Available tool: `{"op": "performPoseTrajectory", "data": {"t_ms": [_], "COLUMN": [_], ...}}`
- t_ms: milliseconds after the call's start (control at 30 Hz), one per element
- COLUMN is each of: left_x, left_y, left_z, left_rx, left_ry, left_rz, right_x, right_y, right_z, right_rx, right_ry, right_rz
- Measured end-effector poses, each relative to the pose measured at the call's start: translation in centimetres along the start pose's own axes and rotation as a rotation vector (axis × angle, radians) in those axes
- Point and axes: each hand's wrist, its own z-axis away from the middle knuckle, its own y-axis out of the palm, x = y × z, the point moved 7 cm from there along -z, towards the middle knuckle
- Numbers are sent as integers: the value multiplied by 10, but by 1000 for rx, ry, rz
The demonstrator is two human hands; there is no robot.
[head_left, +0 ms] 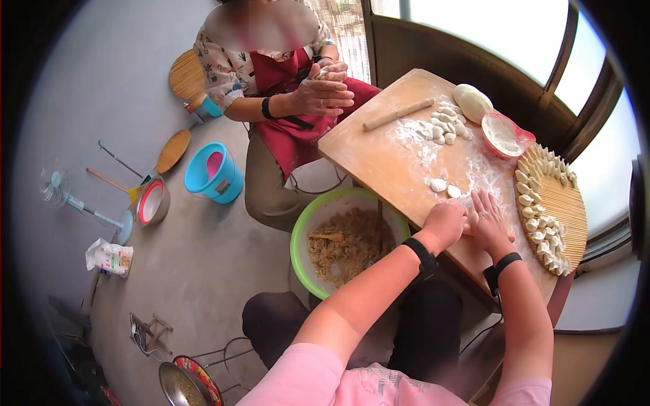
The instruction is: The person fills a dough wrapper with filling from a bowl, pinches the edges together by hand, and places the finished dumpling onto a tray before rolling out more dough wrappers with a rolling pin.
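Dough pieces [438, 184], pale and floured, lie beside the closed left hand [443, 223] and flat-open right hand [489, 216].

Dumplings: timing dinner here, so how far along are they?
Done: many folded dumplings line the bamboo tray. In hand: the curled left hand and flat right hand rest on the floured board. Left: cut dough pieces, a dough lump, much filling.

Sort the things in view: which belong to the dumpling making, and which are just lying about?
In use: board, dough pieces, rolling pin, filling bowl, flour bowl, dumpling tray.
Lying about: fan, blue bucket, bag.
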Motion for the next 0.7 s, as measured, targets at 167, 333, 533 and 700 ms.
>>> {"op": "performPoseTrajectory", "data": {"t_ms": [167, 333, 533, 700], "left_x": [7, 4, 15, 11], "left_y": [19, 7, 5, 8], "left_z": [-17, -18, -19, -28], "left_rx": [40, 22, 25, 188], "left_ry": [31, -24, -28, 119], "left_rz": [-133, -96, -82, -172], "right_x": [-16, 6, 13, 2], "right_y": [16, 5, -2, 3], "right_z": [-30, 10, 14, -32], "right_rx": [-84, -2, -28, -140], "right_ry": [-101, -14, -74, -237], "right_rz": [153, -19, -28, 212]}}
